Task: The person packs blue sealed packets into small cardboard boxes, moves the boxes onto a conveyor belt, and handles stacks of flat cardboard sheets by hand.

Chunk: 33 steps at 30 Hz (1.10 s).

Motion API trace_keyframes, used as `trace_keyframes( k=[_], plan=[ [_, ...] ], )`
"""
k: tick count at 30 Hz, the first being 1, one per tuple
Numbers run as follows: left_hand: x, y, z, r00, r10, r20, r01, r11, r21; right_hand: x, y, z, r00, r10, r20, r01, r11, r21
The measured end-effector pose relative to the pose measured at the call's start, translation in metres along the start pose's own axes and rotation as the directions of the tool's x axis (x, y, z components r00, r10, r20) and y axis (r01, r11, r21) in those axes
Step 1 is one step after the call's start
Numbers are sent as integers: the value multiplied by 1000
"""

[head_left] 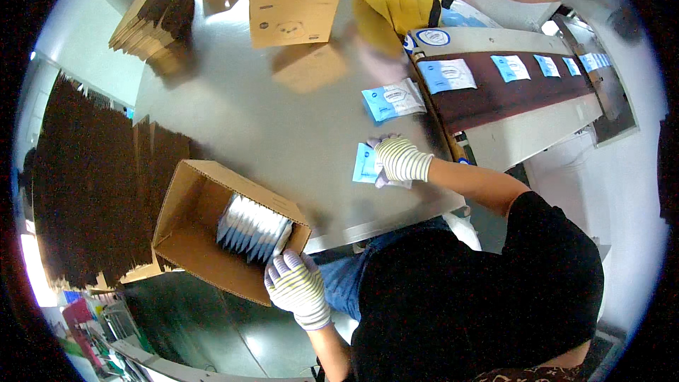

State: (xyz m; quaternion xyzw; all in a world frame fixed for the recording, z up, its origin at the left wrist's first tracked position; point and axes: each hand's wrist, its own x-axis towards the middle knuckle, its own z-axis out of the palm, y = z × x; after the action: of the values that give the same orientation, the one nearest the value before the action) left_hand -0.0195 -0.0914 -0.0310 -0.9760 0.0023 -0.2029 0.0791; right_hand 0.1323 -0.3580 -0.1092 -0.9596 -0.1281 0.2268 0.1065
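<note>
My right hand (pixel 400 160), in a striped glove, reaches over a soft blue-and-white packet (pixel 365 164) lying on the metal table. Its fingers grip the packet at the far side, its thumb at the near side. Another packet (pixel 393 100) lies just beyond, by the conveyor's end. At the lower left, an open cardboard box (pixel 191 226) is tilted toward me. A row of packets (pixel 253 230) stands on edge inside it. My left hand (pixel 297 288), gloved alike, has its fingers hooked over the box's near right edge beside the last packet; the fingertips are partly hidden.
A conveyor (pixel 513 92) carries several packets in a line at the right. Across the metal table (pixel 233 110) stands a second open box (pixel 291 18), near a co-worker in a yellow garment (pixel 385 10). Stacks of flattened cardboard (pixel 92 184) fill the left side.
</note>
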Motion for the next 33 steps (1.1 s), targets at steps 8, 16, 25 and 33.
trace_keyframes(
  k=[8,16,25,33],
  plan=[
    [3,-1,-2,999,-9,53,10,1000,-14,-29,10,-28,950,-306,-58,310,947,88],
    [9,-2,-5,1000,3,-21,-3,1000,17,-7,86,-120,905,-348,-246,271,915,-297],
    [11,-3,-1,997,26,-71,-25,1000,13,37,98,-181,965,-250,80,262,894,-363],
    [7,-7,3,998,11,-61,-11,1000,-6,119,130,-116,911,-116,396,240,929,-280]
  ],
)
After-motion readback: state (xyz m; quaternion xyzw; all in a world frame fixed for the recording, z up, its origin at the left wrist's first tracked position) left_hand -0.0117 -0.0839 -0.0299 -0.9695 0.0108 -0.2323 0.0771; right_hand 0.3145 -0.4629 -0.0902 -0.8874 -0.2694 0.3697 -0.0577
